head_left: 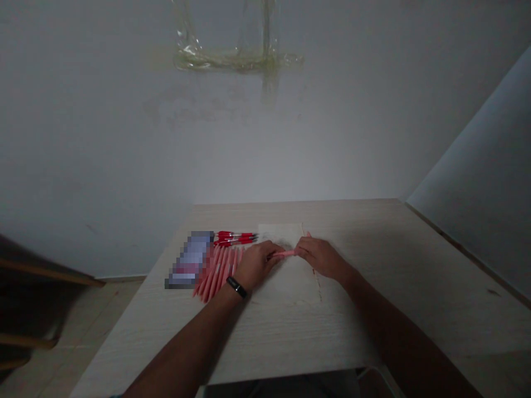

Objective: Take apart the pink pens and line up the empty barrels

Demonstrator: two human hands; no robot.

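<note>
Over a pale sheet (pixel 286 287), my left hand (pixel 258 264) and my right hand (pixel 320 255) meet around a slim pink pen (pixel 287 254). The pen lies roughly level, and a short stretch of it shows between the fingers of both hands. Its ends are hidden by my fingers. A dark band sits on my left wrist. Beside that hand, a row of several pink pens (pixel 215 275) lies side by side. Behind them rest several red pens (pixel 235 240) with dark tips pointing right.
A pixelated, phone-like slab (pixel 191 260) lies left of the pens on the light wooden table (pixel 415 265). A grey wall (pixel 332 138) with tape on it rises behind the table. Dark furniture with wooden bars (pixel 50 271) stands at the left.
</note>
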